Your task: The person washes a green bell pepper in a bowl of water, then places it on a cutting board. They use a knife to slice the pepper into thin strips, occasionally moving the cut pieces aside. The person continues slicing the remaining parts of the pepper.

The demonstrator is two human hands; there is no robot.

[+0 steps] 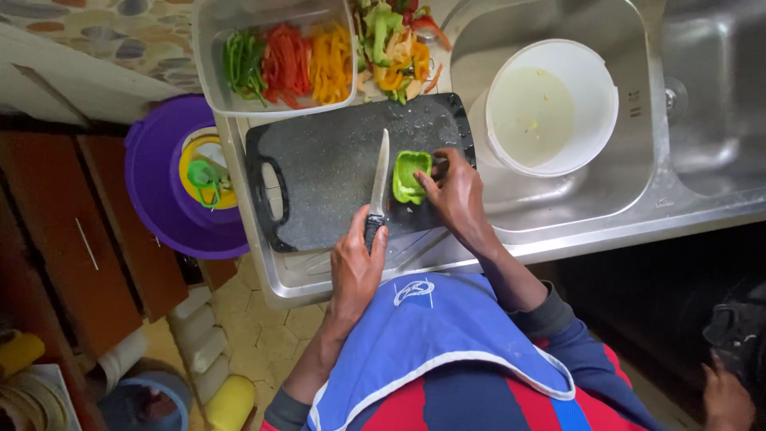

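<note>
Upright, knife (380,177) points away, beside pepper (410,175).

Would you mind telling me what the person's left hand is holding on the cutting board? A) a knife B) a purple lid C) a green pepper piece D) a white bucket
A: the left hand grips the handle of a knife with its blade lying on the cutting board, while the right hand steadies the green pepper piece.
</note>
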